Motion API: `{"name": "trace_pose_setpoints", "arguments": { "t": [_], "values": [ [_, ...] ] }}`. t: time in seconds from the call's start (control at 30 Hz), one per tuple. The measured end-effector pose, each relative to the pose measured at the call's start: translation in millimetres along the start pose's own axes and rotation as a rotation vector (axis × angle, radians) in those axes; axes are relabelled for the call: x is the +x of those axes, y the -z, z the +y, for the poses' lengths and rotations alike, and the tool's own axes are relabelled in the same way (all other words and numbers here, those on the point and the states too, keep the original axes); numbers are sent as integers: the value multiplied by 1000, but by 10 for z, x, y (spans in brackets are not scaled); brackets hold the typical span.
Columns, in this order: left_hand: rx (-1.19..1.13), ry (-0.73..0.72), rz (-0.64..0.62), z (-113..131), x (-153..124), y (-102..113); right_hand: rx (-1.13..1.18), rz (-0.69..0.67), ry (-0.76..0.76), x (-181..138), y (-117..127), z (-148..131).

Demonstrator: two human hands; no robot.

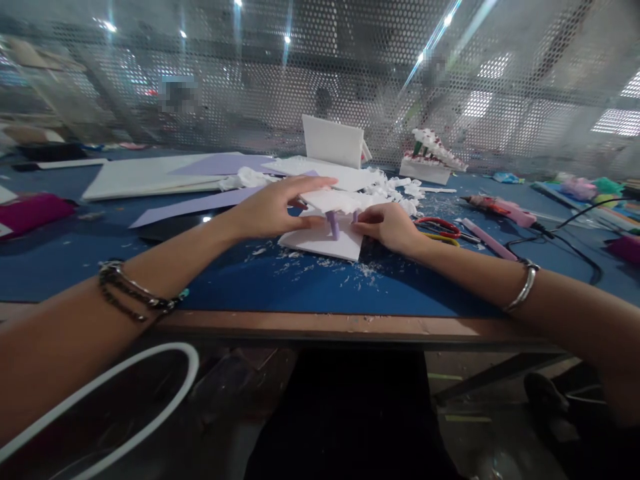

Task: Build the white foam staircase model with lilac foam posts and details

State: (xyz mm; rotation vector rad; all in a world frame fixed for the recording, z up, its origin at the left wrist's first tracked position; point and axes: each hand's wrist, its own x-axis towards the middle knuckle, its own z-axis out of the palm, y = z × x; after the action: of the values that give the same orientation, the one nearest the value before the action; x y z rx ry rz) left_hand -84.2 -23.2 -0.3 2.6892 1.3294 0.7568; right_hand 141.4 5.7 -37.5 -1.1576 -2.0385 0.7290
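Observation:
In front of me stands a small craft model: a white foam base (320,245), purple posts (333,225) and a ragged white top (336,201). My left hand (280,205) grips the top's left side, its fingers above and the thumb lower down near the posts. At the model's right, my right hand (387,227) is closed in a pinch on a second purple post (355,217). The fingertips partly hide that post. White shreds (367,268) lie scattered on the blue table just before the base.
Behind are white foam sheets (145,175), purple sheets (197,208), an upright white board (333,140) and a finished-looking white model (425,170). To the right lie red-handled scissors (437,227), a pink glue gun (505,211) and its black cable (583,248). Perforated metal (320,80) rises behind.

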Motion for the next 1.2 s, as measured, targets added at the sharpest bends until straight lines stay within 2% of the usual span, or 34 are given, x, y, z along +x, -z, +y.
{"name": "trace_pose_setpoints", "arguments": {
  "t": [0.1,0.17,0.53,0.7,0.97,1.07,1.2],
  "values": [
    [58,-104,58,40,10,-17,-42,-9,-14,-7,45,-21],
    [106,-122,73,62,17,-32,-74,-37,-21,-16,76,-45],
    [121,-46,45,106,-19,-24,-43,-90,8,3,126,-31],
    [117,-91,85,84,-33,-44,-40,-76,-16,-1,109,-49],
    [127,-43,46,74,-63,-27,-3,-114,31,34,83,18],
    [175,-54,94,107,-72,-3,-2,-115,23,32,87,21],
    [280,-120,226,260,-85,40,-28,-92,9,27,78,2]
  ]
}}
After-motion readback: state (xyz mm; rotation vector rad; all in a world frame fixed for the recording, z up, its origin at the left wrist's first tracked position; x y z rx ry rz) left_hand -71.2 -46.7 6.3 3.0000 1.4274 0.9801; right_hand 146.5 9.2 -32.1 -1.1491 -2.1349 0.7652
